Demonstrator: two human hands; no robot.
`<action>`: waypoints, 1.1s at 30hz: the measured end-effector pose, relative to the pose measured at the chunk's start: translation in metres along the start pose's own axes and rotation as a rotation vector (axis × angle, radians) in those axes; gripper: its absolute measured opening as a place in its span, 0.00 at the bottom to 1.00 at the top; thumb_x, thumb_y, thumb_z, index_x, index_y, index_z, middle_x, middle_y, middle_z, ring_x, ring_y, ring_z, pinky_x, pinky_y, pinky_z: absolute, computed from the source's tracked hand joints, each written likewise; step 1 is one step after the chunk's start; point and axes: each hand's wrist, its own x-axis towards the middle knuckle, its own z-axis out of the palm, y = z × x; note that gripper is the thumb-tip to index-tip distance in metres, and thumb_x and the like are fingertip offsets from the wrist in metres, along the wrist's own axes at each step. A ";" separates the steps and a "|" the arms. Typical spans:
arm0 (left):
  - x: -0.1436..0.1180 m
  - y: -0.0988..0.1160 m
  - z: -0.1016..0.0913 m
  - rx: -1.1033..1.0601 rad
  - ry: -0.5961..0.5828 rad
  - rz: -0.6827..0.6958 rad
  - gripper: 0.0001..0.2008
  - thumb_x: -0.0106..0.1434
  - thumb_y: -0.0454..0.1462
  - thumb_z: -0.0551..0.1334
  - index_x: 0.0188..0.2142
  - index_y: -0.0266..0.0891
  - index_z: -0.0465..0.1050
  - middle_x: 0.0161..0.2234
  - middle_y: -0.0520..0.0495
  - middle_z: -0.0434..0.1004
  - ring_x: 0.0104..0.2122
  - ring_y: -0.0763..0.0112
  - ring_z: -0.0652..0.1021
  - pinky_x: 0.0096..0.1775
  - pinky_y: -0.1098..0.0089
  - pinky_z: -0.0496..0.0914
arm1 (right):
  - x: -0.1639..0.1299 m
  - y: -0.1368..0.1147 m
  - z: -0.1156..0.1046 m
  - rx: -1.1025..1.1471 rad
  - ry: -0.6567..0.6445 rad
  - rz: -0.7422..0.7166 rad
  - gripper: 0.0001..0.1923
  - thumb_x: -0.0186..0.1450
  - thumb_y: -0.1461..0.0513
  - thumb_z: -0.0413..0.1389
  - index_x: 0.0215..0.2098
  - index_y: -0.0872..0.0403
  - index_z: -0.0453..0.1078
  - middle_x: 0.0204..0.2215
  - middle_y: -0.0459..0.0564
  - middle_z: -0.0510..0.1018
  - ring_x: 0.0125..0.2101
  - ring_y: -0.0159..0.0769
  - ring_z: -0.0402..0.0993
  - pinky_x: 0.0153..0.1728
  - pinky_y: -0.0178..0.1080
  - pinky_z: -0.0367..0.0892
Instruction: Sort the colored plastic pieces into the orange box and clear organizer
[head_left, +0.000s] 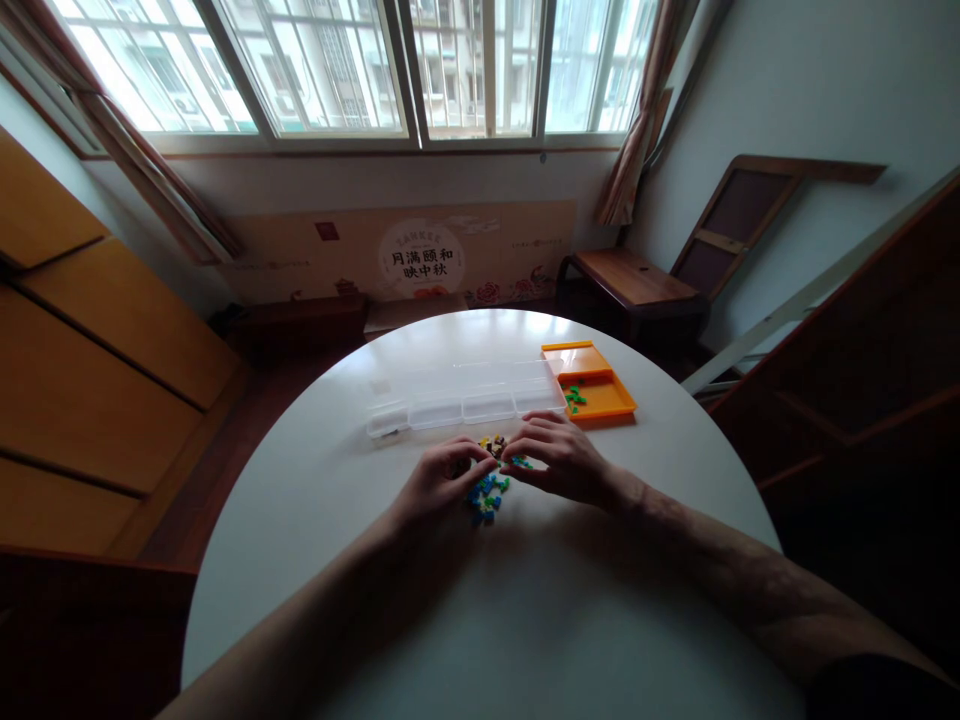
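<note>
A loose pile of small blue and green building bricks [487, 495] lies on the white round table [330, 560], with yellow and dark brown pieces [492, 446] just beyond. Over the pile, my left hand [448, 470] is closed, its thumb and index finger pinched together. My right hand [555, 455] faces it from the other side, fingers curled toward the thumb, the fingertips of both hands nearly meeting. Whatever the fingertips hold is too small to make out. Part of the pile is hidden beneath the hands.
Behind the hands lies a clear plastic compartment box [436, 411]. Right of it, an orange tray [611, 397] holds several green bricks [574, 397]. A wooden chair [637, 278] stands past the table's far right edge, and wooden cabinets [82, 400] are at the left.
</note>
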 end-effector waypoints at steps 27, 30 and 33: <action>-0.011 -0.025 -0.070 0.595 -0.019 0.250 0.06 0.68 0.36 0.68 0.44 0.44 0.84 0.41 0.48 0.81 0.36 0.68 0.77 0.41 0.67 0.71 | -0.030 0.077 -0.060 -0.383 0.002 0.580 0.05 0.70 0.60 0.64 0.35 0.50 0.81 0.36 0.47 0.88 0.35 0.42 0.83 0.50 0.46 0.70; -0.012 -0.028 -0.069 0.597 -0.043 0.256 0.05 0.70 0.39 0.69 0.43 0.45 0.85 0.41 0.48 0.82 0.37 0.67 0.79 0.42 0.67 0.71 | -0.034 0.083 -0.059 -0.414 -0.032 0.643 0.05 0.69 0.58 0.65 0.35 0.49 0.82 0.37 0.47 0.89 0.37 0.44 0.84 0.49 0.46 0.70; -0.011 -0.032 -0.069 0.605 -0.045 0.268 0.04 0.71 0.40 0.70 0.42 0.45 0.85 0.40 0.48 0.83 0.37 0.68 0.80 0.42 0.66 0.71 | -0.035 0.083 -0.056 -0.426 -0.060 0.691 0.06 0.69 0.57 0.65 0.36 0.48 0.83 0.38 0.47 0.89 0.39 0.46 0.85 0.50 0.47 0.69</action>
